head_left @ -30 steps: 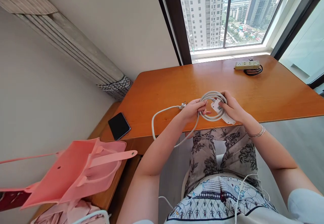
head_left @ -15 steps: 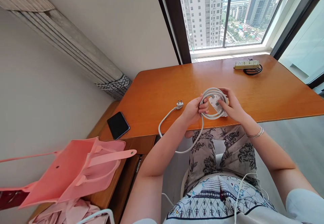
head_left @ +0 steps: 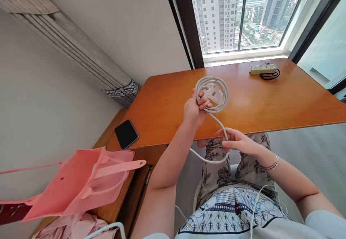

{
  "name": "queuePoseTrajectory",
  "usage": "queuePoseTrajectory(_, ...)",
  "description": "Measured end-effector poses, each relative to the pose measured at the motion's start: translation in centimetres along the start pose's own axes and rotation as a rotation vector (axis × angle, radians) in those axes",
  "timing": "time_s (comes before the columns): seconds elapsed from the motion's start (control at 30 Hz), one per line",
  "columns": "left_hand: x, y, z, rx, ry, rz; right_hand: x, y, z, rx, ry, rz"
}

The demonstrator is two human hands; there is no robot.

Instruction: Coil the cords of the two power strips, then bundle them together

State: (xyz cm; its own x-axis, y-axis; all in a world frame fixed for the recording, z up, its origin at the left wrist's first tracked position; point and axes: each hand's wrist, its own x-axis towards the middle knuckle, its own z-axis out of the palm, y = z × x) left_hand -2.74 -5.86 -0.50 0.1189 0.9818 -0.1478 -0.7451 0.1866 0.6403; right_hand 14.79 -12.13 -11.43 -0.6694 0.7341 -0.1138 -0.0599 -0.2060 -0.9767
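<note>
In the head view, the left hand (head_left: 196, 105) is closed around a smooth, round coil of pale cord (head_left: 226, 94) above the wooden desk (head_left: 167, 98). A white, flat-faced block (head_left: 213, 93) shows inside the loops, bearing a small dark label too small to read. The right hand (head_left: 238, 141) pinches the cord's loose length between thumb and fingers near the desk's front edge. A glossy black rectangular device (head_left: 126, 134) lies near the pink, smooth-sided bag (head_left: 81, 181).

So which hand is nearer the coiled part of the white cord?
Left. The left hand grips the coil at its left side; the right hand is off it, nearer the body, at the loose length of cord.
</note>
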Motion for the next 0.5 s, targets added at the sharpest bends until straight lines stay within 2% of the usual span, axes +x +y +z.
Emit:
queuePoseTrajectory(0.13, -1.3, 2.7, -0.7, 0.027, 0.045, 0.076, -3.4, -4.1, -4.4, -0.504, 0.248, -0.018)
queuePoseTrajectory(0.2, -2.1, 3.5, -0.7, 0.039, 0.052, 0.090, -5.0, -6.1, -5.9, -0.829, 0.459, -0.082)
queuePoseTrajectory(0.3, -2.8, 3.5, -0.5, 0.059, 0.058, 0.065, -6.5, -8.5, -6.9, -1.264, 0.869, -0.311)
queuePoseTrajectory(0.37, -2.8, 2.8, -0.4, 0.068, 0.057, 0.025, -6.5, -9.6, -7.3, -1.393, 1.102, -0.422)
queuePoseTrajectory(0.4, -2.7, 2.4, -0.3, 0.072, 0.054, -0.001, -6.3, -10.0, -7.5, -1.409, 1.170, -0.432)
queuePoseTrajectory(0.5, -2.3, 1.2, -0.3, 0.086, 0.037, -0.084, -4.8, -11.0, -8.2, -1.367, 1.224, -0.391)
